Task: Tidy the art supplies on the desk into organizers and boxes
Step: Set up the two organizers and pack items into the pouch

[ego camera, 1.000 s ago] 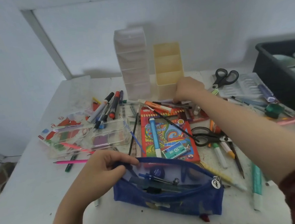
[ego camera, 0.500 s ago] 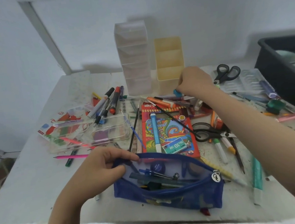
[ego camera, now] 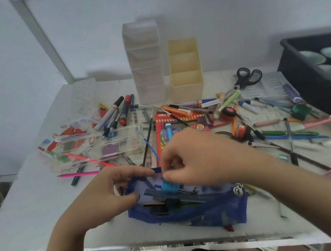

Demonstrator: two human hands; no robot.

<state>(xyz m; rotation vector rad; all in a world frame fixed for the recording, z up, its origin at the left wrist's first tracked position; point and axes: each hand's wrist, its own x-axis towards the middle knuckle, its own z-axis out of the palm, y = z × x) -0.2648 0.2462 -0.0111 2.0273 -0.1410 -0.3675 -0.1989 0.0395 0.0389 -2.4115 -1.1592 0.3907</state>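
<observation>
A small light-blue block [ego camera: 169, 187] sits at the mouth of the blue mesh pencil pouch [ego camera: 188, 213], its top pinched between the curled fingers and thumb of the right hand [ego camera: 199, 158], its lower part already inside the opening. The left hand [ego camera: 106, 192] pinches the pouch's upper rim at the left end, holding the mouth open.

The block is short, matt and blurred, so what it is cannot be told. The pouch lies near the front edge of the tabletop [ego camera: 28, 217], about midway along it, with dark pens and tools showing through the mesh and a round white zip tag [ego camera: 238, 191] at its right end.

Just behind the hands, a red coloured-pencil box [ego camera: 161, 133] carries a round sticker reading "18" [ego camera: 200, 126]. Its other print is unreadable.
</observation>
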